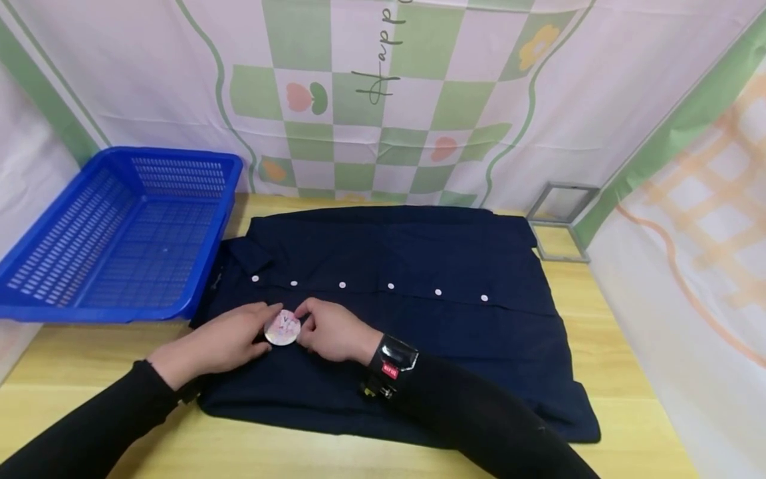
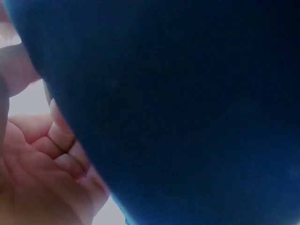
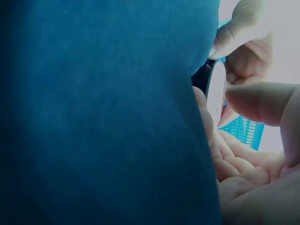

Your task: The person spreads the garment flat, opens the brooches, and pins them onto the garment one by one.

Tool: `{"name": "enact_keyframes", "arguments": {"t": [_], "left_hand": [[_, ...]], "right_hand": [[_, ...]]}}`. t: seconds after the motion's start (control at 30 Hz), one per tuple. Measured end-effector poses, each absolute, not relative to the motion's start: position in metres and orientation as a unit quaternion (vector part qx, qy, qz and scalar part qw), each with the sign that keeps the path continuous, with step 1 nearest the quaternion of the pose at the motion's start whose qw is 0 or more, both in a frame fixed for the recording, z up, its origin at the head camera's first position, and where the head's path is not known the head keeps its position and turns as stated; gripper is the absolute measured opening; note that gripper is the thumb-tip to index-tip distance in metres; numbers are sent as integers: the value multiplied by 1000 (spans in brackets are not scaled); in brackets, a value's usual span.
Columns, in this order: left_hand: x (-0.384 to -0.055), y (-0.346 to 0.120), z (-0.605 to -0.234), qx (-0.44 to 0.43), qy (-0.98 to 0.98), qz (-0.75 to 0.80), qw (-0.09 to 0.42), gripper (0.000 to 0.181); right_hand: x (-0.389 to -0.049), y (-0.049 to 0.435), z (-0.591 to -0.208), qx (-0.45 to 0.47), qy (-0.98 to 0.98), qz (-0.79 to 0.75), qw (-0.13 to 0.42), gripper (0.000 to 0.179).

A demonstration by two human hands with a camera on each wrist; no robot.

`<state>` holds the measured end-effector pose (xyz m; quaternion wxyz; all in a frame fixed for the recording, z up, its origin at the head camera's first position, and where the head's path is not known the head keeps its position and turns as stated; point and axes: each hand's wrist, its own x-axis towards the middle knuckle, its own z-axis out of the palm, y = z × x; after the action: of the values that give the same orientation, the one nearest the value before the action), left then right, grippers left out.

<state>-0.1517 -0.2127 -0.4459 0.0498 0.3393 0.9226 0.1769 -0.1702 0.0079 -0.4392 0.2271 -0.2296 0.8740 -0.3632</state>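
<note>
A navy button-up shirt (image 1: 419, 259) lies flat, its collar to the left and several white buttons in a row. Just below the row is a round pink-and-white pin badge (image 1: 282, 328), between both hands. My left hand (image 1: 230, 336) holds its left edge with fingers and thumb. From the other side my right hand (image 1: 335, 329) pinches the badge. In the right wrist view, the right thumb (image 3: 262, 101) presses on the badge (image 3: 216, 91), seen edge-on, with fingers behind it. Dark blue cloth (image 2: 178, 112) blocks most of the left wrist view. The badge's back is hidden.
At the left, a blue plastic basket (image 1: 206, 266) stands against the shirt's collar end. A grey rectangular frame (image 1: 562, 258) is by the shirt's far right corner. Printed cloth (image 1: 359, 146) hangs behind the wooden table (image 1: 622, 372).
</note>
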Motion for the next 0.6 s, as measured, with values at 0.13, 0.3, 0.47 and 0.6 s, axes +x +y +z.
{"name": "enact_keyframes", "arguments": {"t": [0.13, 0.3, 0.47, 0.6], "left_hand": [[-151, -211, -447, 337, 924, 176, 38, 46], [-150, -209, -444, 334, 925, 178, 43, 41], [-148, -208, -442, 328, 927, 179, 46, 45], [-142, -207, -441, 320, 935, 145, 46, 57]], "right_hand": [[-169, 7, -438, -257, 885, -326, 211, 31], [-168, 8, -436, -253, 891, -308, 217, 34], [-166, 8, -434, -252, 891, -298, 232, 38], [-153, 15, -427, -288, 914, -213, 193, 49]]}}
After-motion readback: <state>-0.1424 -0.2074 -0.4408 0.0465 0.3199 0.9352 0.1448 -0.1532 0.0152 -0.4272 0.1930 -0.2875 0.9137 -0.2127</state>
